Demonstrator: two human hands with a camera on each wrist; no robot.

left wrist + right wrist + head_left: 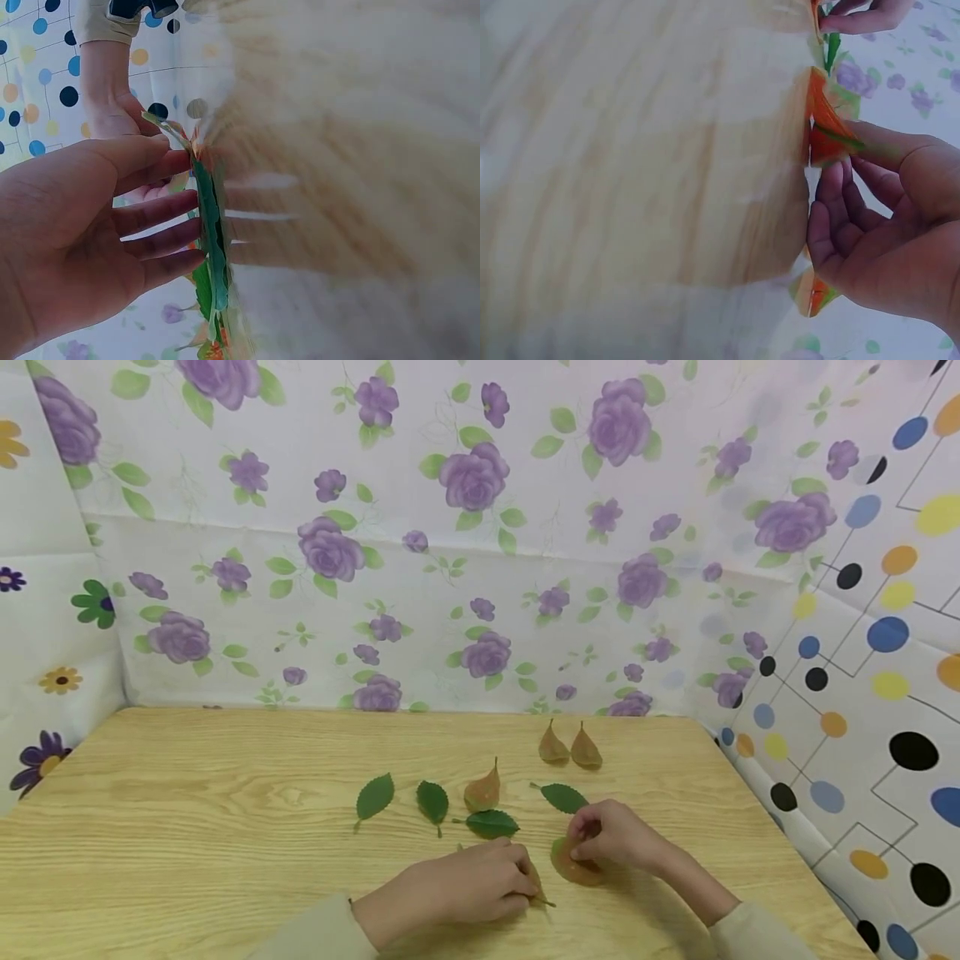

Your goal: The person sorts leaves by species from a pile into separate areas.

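A reddish leaf [576, 865] is being pinched by the right hand [617, 837] on the tabletop [187, 827]; a brownish leaf [537, 887] is being pressed by the left hand [480, 883], fingers nearly straight.

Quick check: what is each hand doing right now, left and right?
Left hand: fingers straight, pressing a brown leaf on the table.
Right hand: pinching a reddish-brown leaf.

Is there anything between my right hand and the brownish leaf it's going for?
Nothing visible. The right hand already touches the brownish leaf on the table, fingers on its upper edge. The nearest green leaf lies beyond the hand, apart from it.
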